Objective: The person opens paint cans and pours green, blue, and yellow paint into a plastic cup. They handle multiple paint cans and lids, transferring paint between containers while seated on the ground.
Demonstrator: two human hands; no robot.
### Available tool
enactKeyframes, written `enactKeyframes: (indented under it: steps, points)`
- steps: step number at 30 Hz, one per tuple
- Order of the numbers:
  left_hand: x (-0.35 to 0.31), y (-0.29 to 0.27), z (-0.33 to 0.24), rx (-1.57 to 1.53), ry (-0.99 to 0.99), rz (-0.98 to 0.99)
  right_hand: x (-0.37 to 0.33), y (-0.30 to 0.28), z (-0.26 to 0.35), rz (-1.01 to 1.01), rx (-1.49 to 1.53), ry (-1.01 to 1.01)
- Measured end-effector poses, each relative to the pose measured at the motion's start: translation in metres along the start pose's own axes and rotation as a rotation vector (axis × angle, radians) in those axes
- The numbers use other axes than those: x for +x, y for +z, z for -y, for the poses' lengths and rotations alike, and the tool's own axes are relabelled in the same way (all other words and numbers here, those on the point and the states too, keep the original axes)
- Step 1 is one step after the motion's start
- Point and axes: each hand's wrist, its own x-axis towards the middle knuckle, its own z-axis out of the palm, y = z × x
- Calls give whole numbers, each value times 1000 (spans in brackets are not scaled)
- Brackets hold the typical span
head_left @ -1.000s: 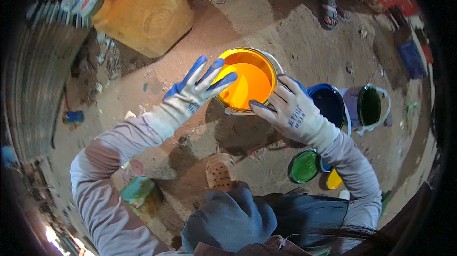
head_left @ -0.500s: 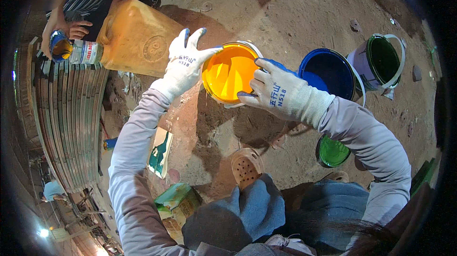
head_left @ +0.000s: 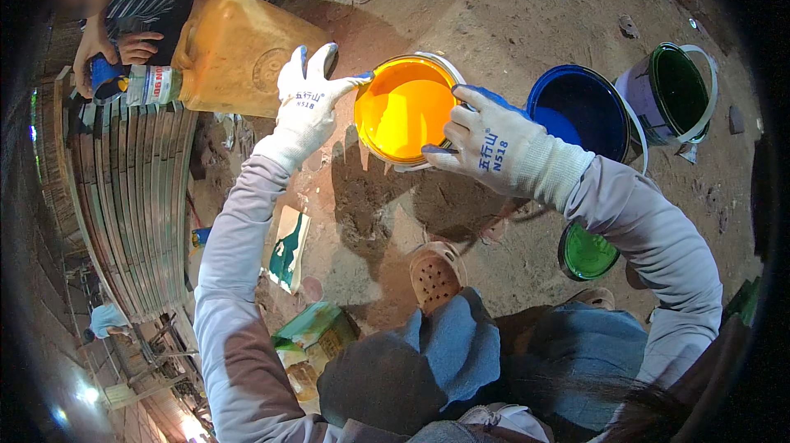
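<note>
A bucket of yellow paint (head_left: 359,135) stands on the dirt ground before me, its pale handle at the back rim. My left hand (head_left: 309,105), in a white glove with blue fingertips, has its fingers spread; the thumb tip touches the bucket's left rim. My right hand (head_left: 502,140), gloved alike, grips the right rim, with the forefinger and thumb apart along it and the other fingers bent. Close beyond the right hand stands a bucket of blue paint (head_left: 588,109). Farther right is a pale bucket with dark green inside (head_left: 679,93).
At the far left a person's hand (head_left: 136,48) rests near a blue-stained can (head_left: 105,76) by a large yellow jerrycan (head_left: 247,52). Stacked slats (head_left: 132,204) lie at left. A green-coated round lid or shallow dish (head_left: 589,252) and a green-stained container (head_left: 317,332) are near my feet.
The view has shifted slightly. The yellow paint's surface looks smoother, with fewer streaks. Both hands keep their places at the rim, and the person's can at far left is turned differently.
</note>
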Motion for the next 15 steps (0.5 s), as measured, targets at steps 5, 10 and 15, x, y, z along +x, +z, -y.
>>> enactKeyframes:
  steps: [5, 10, 15]
  points:
    - [-6, -10, -13, -6, -98, 103, -2, 2, 0, -27, 24, 8]
    - [-7, -24, -26, 59, -166, 226, -4, 4, 1, -84, 15, 7]
    - [-12, -34, -27, -8, -177, 323, -4, 0, 1, -43, 6, 9]
